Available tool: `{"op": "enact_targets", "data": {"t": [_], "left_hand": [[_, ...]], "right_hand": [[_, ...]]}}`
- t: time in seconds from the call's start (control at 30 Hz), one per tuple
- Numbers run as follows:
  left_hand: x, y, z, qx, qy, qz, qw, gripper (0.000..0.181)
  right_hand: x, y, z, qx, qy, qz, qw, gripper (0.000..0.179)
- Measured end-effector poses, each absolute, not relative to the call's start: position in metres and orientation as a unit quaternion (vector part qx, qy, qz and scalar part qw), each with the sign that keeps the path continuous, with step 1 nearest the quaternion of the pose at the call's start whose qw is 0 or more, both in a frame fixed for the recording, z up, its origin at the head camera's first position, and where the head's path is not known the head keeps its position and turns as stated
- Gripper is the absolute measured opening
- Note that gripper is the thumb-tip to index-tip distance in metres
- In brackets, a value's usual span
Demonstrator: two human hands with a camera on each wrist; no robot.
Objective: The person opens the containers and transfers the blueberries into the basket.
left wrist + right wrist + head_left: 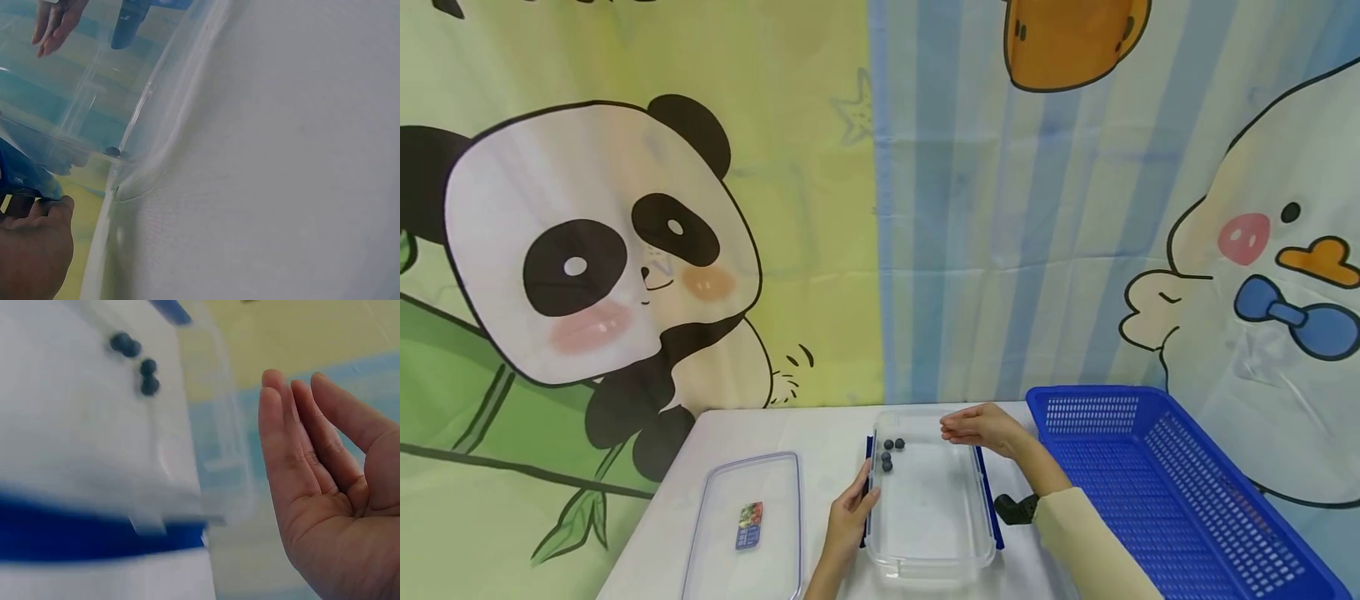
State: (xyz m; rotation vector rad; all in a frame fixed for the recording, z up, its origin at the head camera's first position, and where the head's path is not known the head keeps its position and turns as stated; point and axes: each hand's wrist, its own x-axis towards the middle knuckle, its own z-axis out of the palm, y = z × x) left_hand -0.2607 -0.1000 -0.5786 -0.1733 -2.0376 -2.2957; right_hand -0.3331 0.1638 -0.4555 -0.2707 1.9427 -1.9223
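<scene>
A clear plastic storage box with blue side latches lies in the middle of the white table. Several small dark round blueberries sit inside it, toward the back left. My left hand grips the box's left side, with the thumb near the rim and the fingers at a blue latch. Over the back right corner of the box hovers my right hand, its fingers fairly straight and close together. Nothing is in that palm in the right wrist view, where the blueberries show beyond the fingertips.
To the left lies a clear lid with a colourful label. A large blue mesh basket stands at the right, beside my right forearm. Behind the table hangs a printed curtain with a panda and a duck.
</scene>
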Motion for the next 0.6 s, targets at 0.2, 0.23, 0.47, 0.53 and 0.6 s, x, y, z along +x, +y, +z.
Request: {"op": "enact_targets", "data": {"t": [0.2,0.23,0.47,0.53,0.6], "left_hand": [[-0.262,-0.100,-0.578,-0.063,-0.668,-0.740,0.031,0.057],[-0.262,-0.100,-0.578,-0.064,-0.667,-0.741,0.030,0.056],[-0.244,-0.102,-0.549,-0.081,-0.661,-0.745,0.021,0.056],[-0.246,-0.103,-0.552,-0.086,-0.662,-0.744,0.022,0.057],[-0.250,-0.104,-0.558,-0.087,-0.659,-0.747,0.023,0.058]], "right_hand": [[-0.338,0.106,-0.478,-0.074,0.713,-0.668,0.197,0.028],[-0.339,0.098,-0.483,-0.069,0.718,-0.666,0.194,0.028],[-0.341,0.061,-0.512,-0.009,0.737,-0.661,0.143,0.023],[-0.341,0.056,-0.518,0.021,0.744,-0.656,0.125,0.020],[-0.343,0.054,-0.523,0.044,0.755,-0.646,0.109,0.017]]}}
